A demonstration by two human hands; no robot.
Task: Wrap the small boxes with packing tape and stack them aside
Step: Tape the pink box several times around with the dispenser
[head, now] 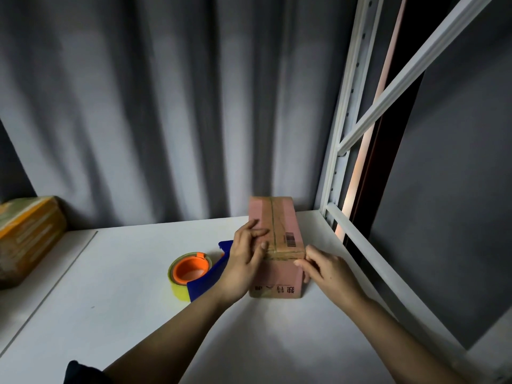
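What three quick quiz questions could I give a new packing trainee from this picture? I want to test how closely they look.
1. True or false: the tape dispenser lies on the table, held by neither hand.
2. Which hand rests on top of the pink box: A) left hand B) right hand?
3. Fill in: a printed ____ sits on the box's top, right of the tape seam.

Key: 1 true; 2 A; 3 barcode.
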